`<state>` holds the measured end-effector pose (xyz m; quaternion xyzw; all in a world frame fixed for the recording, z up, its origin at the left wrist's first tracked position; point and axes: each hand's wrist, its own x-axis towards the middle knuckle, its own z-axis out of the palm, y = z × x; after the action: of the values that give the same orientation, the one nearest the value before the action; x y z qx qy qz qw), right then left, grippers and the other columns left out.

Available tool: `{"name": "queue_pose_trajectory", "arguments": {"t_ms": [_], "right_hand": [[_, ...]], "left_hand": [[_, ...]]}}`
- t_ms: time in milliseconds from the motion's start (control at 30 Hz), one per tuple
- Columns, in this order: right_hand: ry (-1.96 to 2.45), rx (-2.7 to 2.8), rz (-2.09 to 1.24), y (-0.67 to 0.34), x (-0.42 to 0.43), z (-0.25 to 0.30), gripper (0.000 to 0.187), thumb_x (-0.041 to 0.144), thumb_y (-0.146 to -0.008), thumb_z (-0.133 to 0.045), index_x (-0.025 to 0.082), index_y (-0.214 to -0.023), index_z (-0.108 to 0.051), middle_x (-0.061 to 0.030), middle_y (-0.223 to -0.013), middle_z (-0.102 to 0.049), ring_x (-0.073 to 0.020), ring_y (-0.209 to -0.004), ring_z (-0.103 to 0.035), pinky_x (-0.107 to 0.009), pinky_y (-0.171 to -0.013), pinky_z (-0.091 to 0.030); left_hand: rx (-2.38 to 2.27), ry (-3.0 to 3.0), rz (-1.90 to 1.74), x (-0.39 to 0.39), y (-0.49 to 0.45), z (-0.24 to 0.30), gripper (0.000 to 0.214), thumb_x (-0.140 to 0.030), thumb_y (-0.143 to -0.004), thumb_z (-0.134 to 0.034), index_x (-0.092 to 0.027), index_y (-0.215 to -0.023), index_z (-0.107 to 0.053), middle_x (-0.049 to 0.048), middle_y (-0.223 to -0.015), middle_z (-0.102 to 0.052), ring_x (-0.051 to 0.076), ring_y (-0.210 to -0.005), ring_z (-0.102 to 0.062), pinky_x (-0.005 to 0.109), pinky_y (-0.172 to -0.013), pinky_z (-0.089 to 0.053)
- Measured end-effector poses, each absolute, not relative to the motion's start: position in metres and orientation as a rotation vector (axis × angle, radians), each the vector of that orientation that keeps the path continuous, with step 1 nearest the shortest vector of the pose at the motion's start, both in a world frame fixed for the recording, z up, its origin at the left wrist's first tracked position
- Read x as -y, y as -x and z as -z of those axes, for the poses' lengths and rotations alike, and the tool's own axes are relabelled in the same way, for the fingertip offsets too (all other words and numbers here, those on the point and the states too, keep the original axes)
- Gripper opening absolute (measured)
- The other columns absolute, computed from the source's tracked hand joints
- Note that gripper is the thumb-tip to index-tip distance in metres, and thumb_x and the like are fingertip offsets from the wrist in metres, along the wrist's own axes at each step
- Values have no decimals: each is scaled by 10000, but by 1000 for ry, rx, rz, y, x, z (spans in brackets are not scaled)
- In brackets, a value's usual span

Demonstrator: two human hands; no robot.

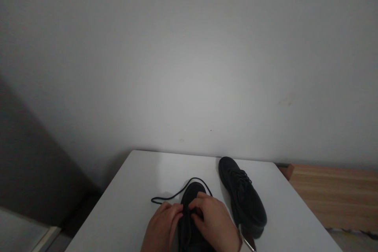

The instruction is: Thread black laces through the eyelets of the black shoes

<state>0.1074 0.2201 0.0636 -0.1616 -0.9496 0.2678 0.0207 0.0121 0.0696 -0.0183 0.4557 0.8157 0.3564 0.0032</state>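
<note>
A black shoe [193,191] lies toe away from me at the table's near middle, partly covered by both hands. On its left edge, the fingers of my left hand [163,226] are closed together, gripping the shoe near the lacing. My right hand [215,220] bends over the shoe's right side, thumb and forefinger curled in toward the lacing; what they pinch is too dark to make out. A loose black shoelace [169,198] arcs around the toe, from beside my left hand to behind my right. A metal band shows at my right wrist.
A second black shoe [243,197], its lace tied, stands at the right on the white table [141,169]. Behind rises a pale wall [189,67]. Beyond the table's right edge is a wood-grain surface [333,193]; at lower left is a pale panel [20,230].
</note>
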Motion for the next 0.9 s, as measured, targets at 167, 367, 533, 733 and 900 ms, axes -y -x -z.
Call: {"name": "queue_pose_trajectory", "arguments": {"t_ms": [167,367,533,733,900], "right_hand": [[509,2899,-925,-109,-222,-59,336,68,-756,-600,294,-916,-791,-15,-906,-722,-205,-823,-700,-278,-731,-451],[544,2879,-931,-107,-221,-53,282,58,-730,-636,252,-874,-783,-20,-883,-727,-194,-826,-692,-259,-729,-453],[589,2878,-879,-104,-216,-53,230,46,-762,-628,217,-822,-768,-30,-860,-728,-203,-822,-685,-275,-724,-439],[592,2927,-794,-103,-209,-58,197,67,-825,-616,215,-805,-745,-34,-866,-720,-224,-861,-682,-297,-765,-445],[580,3000,-709,-109,-216,-70,256,13,-880,-528,184,-889,-717,-86,-976,-705,-254,-940,-688,-314,-789,-451]], "left_hand": [[-2524,-1341,-1349,-71,-15,14,239,-256,-966,-514,-227,-810,-693,48,-822,-728,234,-816,-685,337,-759,-564],[-2332,-1098,-1563,-75,-17,12,243,-389,-915,-622,-227,-780,-743,28,-762,-740,199,-715,-689,273,-676,-544],[-2196,-885,-1648,-76,-17,15,172,-365,-847,-682,-229,-768,-753,15,-761,-771,209,-734,-712,277,-701,-547],[-2161,-792,-1641,-79,-13,18,116,-291,-810,-676,-193,-752,-652,4,-709,-704,202,-696,-675,288,-680,-530],[-2275,-1197,-1223,-70,-1,13,274,-80,-811,-592,-191,-1061,-611,11,-836,-694,176,-753,-647,262,-700,-510]]}}
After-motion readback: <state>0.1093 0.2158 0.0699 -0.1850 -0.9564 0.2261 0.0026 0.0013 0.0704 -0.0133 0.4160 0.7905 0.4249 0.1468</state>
